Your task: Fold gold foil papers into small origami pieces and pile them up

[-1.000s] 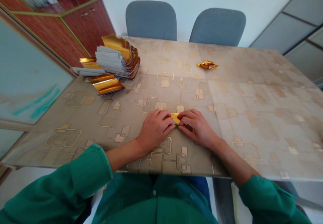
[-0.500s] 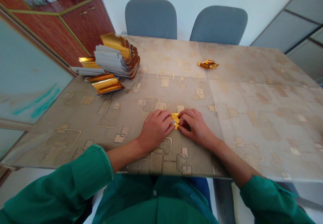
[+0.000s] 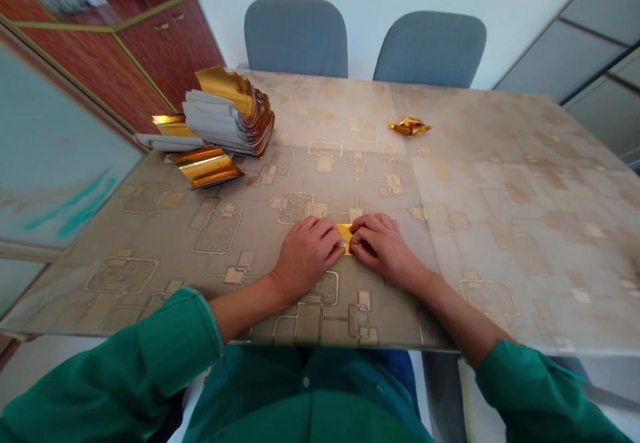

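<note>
A small piece of folded gold foil paper (image 3: 344, 231) lies flat on the table between my hands, with diagonal crease edges and a bit of pale underside showing. My left hand (image 3: 311, 248) is closed over its left end, fingers bent and thumb beside them. On the opposite end, my right hand (image 3: 381, 246) pinches the paper between thumb and fingers. Both hands cover most of the paper, so its full outline is hidden.
A thick stack of gold foil paper with white backs (image 3: 220, 120) fans out at the back left, a loose curled sheet (image 3: 206, 166) before it. A folded gold foil piece (image 3: 410, 126) sits at the back. Two grey chairs (image 3: 296, 36) stand beyond the patterned tablecloth (image 3: 500, 216).
The view has shifted very slightly. Both hands keep their places on the gold paper, and the right fingers have moved only a little.
</note>
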Motion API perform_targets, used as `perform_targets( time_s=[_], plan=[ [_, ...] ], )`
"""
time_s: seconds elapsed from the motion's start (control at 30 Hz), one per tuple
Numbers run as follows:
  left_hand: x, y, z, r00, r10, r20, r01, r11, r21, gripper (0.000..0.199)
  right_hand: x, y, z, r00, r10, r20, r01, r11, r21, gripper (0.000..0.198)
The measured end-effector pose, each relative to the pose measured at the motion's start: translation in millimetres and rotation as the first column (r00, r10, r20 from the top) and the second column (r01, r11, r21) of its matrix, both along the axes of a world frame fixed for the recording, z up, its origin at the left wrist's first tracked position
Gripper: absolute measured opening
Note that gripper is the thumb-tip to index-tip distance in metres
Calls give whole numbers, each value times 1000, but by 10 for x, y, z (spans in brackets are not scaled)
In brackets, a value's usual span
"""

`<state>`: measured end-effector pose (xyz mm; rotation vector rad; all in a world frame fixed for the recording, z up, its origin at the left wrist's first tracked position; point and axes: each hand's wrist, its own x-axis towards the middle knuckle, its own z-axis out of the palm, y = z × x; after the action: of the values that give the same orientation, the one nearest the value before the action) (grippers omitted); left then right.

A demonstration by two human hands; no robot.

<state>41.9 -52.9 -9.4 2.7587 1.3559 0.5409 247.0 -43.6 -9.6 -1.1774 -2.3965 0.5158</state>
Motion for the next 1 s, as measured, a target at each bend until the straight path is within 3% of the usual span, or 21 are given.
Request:
perform_targets(
  time_s=[0.2,0.4,0.83,1.0],
  plan=[
    [17,6,-4,998,-49,-50,52,996,76,12,-19,-17,-13,1000,13,26,-15,997,78,8],
    [39,10,-36,994,-103,22,102,994,47,10,-3,0,-18,999,43,22,-45,996,79,7],
    [-3,-17,-21,977,-171,-128,187,974,127,14,-26,-15,-10,998,63,-16,-62,996,72,8],
    [-126,68,23,952,-275,-138,296,939,173,16,-44,-21,59,996,88,-3,-88,994,64,13]
  ],
)
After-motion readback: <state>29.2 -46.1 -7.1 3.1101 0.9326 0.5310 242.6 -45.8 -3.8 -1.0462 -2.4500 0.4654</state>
